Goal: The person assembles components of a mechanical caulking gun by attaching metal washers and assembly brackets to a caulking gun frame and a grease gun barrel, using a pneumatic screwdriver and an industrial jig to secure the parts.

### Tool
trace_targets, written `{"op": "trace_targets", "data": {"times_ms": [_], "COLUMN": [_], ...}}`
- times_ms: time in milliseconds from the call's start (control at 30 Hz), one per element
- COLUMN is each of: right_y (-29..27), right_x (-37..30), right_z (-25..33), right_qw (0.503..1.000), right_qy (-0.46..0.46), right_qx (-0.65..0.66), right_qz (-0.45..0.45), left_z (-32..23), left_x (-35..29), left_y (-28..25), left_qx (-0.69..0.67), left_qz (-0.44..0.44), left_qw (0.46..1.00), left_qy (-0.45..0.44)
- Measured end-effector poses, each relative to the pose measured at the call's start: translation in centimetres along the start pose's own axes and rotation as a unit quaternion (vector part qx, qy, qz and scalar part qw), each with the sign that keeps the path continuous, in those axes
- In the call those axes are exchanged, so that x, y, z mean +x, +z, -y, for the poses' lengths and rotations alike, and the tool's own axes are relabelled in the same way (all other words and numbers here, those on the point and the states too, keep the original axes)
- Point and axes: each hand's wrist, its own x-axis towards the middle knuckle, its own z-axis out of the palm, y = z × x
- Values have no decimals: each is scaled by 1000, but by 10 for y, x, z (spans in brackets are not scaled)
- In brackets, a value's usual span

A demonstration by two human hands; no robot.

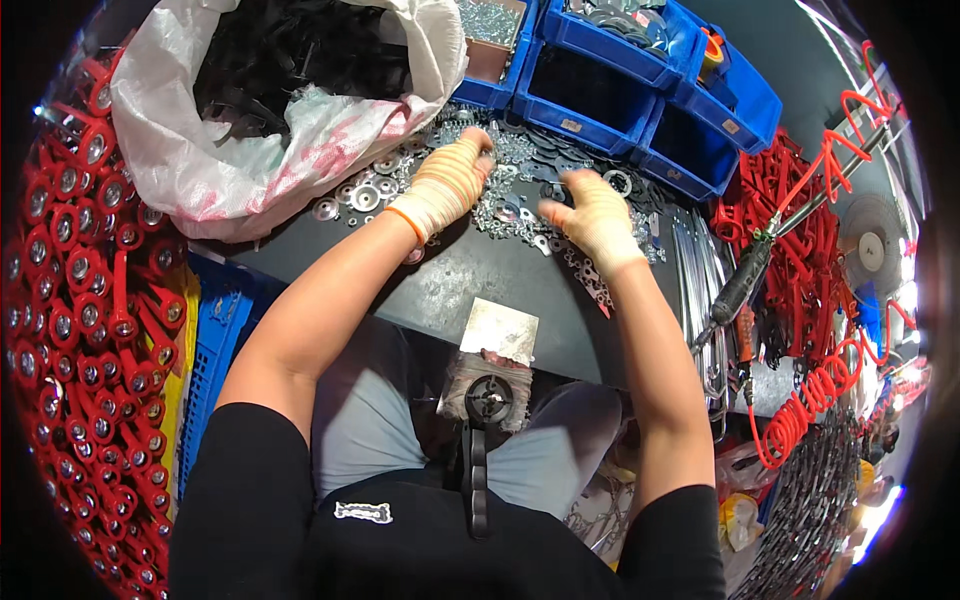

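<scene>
Head view: we seem mid-picking among small metal parts (512, 168) on table (450, 285); left hand (445, 185) curled, grip unclear; right hand (597, 217) spread; next pinch likely needs precision.

Both arms (335, 295) reach forward, hands (447, 182) apart, thumbs (553, 211) turned inward.

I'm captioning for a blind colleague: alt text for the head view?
A person's gloved left hand and right hand are among loose small metal parts on a dark tabletop. Beyond are a white sack of black pieces and blue bins; red parts crowd both sides.
</scene>
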Motion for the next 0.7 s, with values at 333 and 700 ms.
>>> {"op": "trace_targets", "data": {"times_ms": [333, 700], "right_y": [6, -7], "right_x": [16, -58], "right_z": [-15, -17], "right_qw": [983, 799], "right_qy": [174, 342], "right_qx": [-51, 487], "right_qz": [18, -87], "left_z": [9, -20], "left_x": [-48, 4], "left_y": [-39, -6], "left_qx": [163, 209], "left_qz": [42, 232], "left_qw": [983, 945], "left_qy": [67, 97]}}
